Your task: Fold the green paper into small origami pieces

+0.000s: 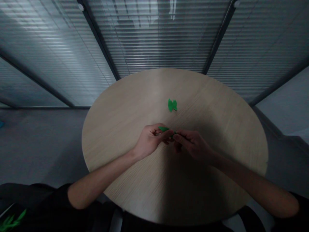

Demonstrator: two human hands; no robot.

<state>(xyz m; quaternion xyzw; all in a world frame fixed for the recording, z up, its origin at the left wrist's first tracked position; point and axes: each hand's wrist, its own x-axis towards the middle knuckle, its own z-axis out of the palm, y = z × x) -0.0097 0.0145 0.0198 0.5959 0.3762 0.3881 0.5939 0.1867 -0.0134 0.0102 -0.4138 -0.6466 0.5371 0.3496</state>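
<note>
Pinching a narrow green paper strip (164, 129) between the fingertips of the left hand (151, 140) and right hand (193, 145), just above a round pale-wood table (120, 129); lying apart, farther across the top, a folded green paper butterfly shape (172, 105).

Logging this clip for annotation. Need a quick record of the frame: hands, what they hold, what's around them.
view: head camera, looking down at a table
left hand: pinches a narrow green strip, material unclear
right hand: fingertips on the same strip, close to the left hand
nearby: green bow-shaped piece lying on the table, apart from the hands
surface: round wood-grain table
background: slatted blinds beyond the table
</note>
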